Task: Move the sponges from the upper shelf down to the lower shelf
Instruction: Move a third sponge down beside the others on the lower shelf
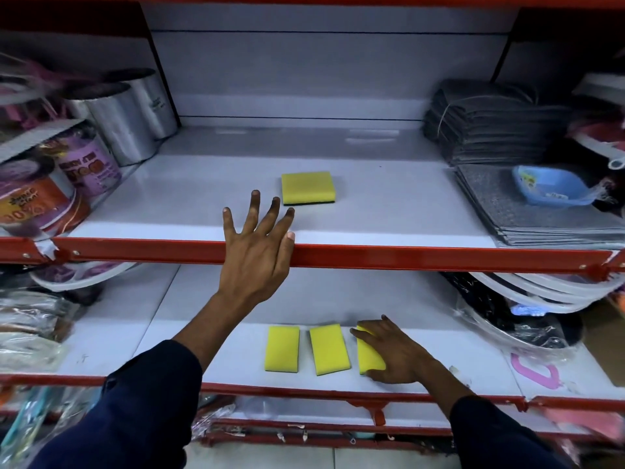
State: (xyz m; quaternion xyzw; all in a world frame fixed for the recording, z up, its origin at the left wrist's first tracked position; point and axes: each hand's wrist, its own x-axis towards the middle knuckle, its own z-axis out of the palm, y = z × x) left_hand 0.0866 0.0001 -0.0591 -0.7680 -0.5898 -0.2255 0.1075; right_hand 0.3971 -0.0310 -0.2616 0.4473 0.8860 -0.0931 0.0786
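Observation:
One yellow sponge with a dark green underside (308, 187) lies on the white upper shelf (203, 198). My left hand (258, 247) reaches over that shelf's red front edge, fingers spread, holding nothing, a little short of the sponge and to its left. On the lower shelf (209, 333) three yellow sponges lie in a row: the left sponge (282, 349), the middle sponge (329, 349) and the right sponge (369, 357). My right hand (392, 355) rests on the right sponge, fingers curled round its far and right sides.
Metal tins (125, 126) and labelled cans (40, 198) crowd the upper shelf's left end. Stacked grey cloths (487, 130), flat grey mats (527, 211) and a blue plastic dish (549, 187) fill its right end. Wrapped goods flank the lower shelf on both sides.

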